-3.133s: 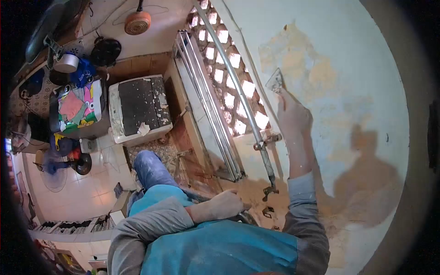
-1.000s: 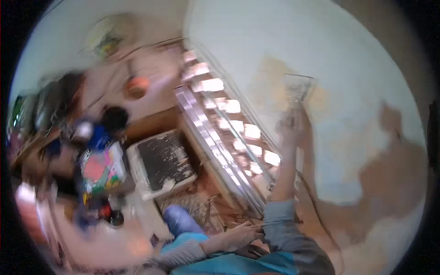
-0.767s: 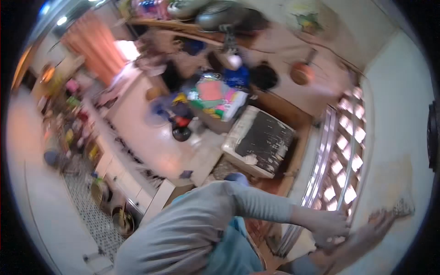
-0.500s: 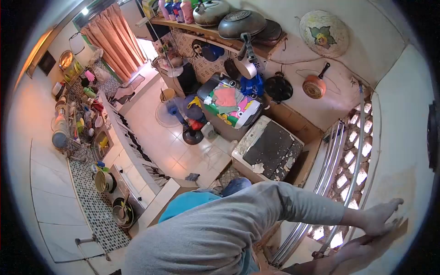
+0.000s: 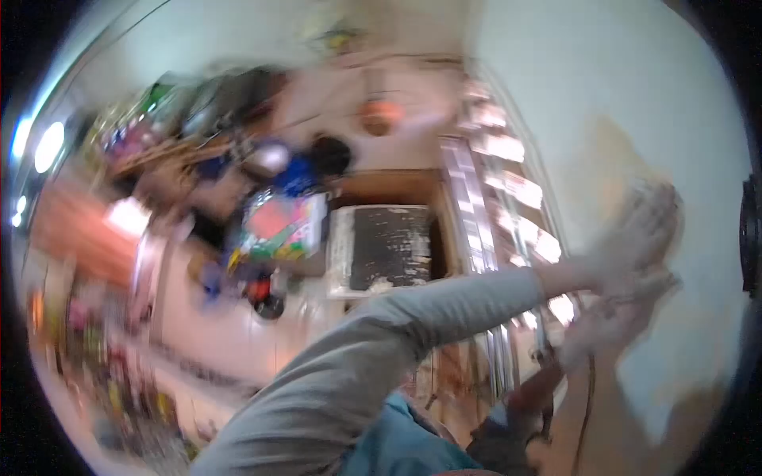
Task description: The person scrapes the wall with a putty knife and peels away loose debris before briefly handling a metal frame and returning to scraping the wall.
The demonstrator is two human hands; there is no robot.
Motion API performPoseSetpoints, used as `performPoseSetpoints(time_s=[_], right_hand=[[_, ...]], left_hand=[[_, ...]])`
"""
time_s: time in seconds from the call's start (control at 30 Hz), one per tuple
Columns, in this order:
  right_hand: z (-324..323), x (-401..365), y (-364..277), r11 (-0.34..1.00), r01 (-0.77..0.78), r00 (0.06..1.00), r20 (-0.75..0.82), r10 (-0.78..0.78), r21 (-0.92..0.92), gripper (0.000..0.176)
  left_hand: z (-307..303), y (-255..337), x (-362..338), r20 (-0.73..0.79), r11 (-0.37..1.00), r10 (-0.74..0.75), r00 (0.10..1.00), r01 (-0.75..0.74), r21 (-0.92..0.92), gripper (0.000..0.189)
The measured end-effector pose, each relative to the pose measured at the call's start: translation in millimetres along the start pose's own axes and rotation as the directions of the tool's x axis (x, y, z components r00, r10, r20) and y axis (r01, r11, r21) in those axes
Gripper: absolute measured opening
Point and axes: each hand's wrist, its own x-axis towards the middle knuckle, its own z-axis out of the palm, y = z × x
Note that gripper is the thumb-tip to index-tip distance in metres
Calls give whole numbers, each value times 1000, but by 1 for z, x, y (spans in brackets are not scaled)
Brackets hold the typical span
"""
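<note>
My left hand [image 5: 641,230], at the end of a long grey sleeve, is up against the pale wall [image 5: 675,103] at the right. Its fingers look stretched out along the surface, dusty and blurred. Just below it is my right hand [image 5: 599,327], close to the same wall and partly overlapping the left. Motion smears its fingers, so whether it holds anything is hidden. A beige patch [image 5: 607,151] marks the wall above both hands.
Beside my arms are a lattice opening [image 5: 512,186] and metal rails [image 5: 476,230]. Below stands a box-like appliance with a worn dark top [image 5: 389,242]. A cluttered kitchen lies to the left, with an orange curtain [image 5: 83,238] and an orange pan [image 5: 379,117] hanging.
The view has swung right, and the room is now blurred and shifted left. Both hands appear higher in view, still at the wall, and more of the beige patch shows.
</note>
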Motion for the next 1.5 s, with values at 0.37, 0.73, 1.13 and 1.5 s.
performPoseSetpoints(time_s=[0.37, 0.73, 1.13, 1.5], right_hand=[[0, 12, -80, 987, -117, 972, 219, 91, 109, 36], [-2, 19, -102, 982, -145, 951, 290, 106, 119, 55], [20, 26, -110, 939, -260, 932, 314, 182, 225, 57], [31, 26, -106, 894, -327, 928, 282, 244, 306, 45]], left_hand=[[-11, -14, 5, 154, 990, -143, 978, 143, 11, 87], [-28, -6, 6, 163, 948, -308, 937, 317, -30, 68], [-41, -13, 19, 127, 948, -315, 941, 307, 80, 64], [-38, -22, 20, 88, 962, -263, 961, 255, 99, 65]])
